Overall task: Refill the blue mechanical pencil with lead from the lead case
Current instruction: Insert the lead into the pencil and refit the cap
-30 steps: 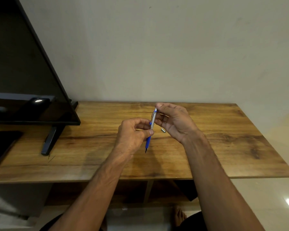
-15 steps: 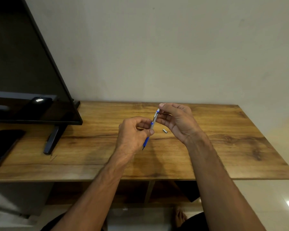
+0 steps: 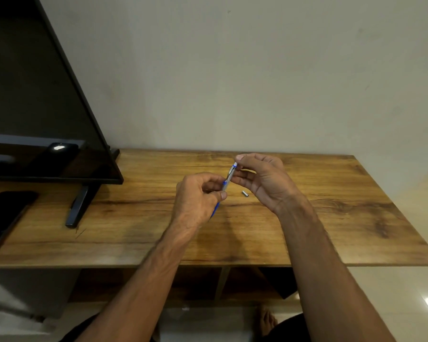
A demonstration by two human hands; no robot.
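Observation:
My left hand (image 3: pixel 198 201) grips the blue mechanical pencil (image 3: pixel 229 177) around the middle of its barrel, a little above the wooden table (image 3: pixel 331 218). The pencil leans with its top end up and to the right, and its blue tip pokes out below my left palm. My right hand (image 3: pixel 265 183) has thumb and fingertips pinched at the pencil's white-and-blue top end. A small silver cap (image 3: pixel 244 193) lies on the table just under my right hand. No lead case is in view, and I cannot make out any lead between my fingers.
A black television (image 3: pixel 42 114) on a stand (image 3: pixel 78 208) fills the left side, with a dark flat device (image 3: pixel 3 213) lying in front of it. A plain wall runs along the table's far edge. Tiled floor (image 3: pixel 418 292) lies to the right.
The pencil has tilted further, its tip swinging left and partly behind my left palm. Both hands have stayed in nearly the same spot.

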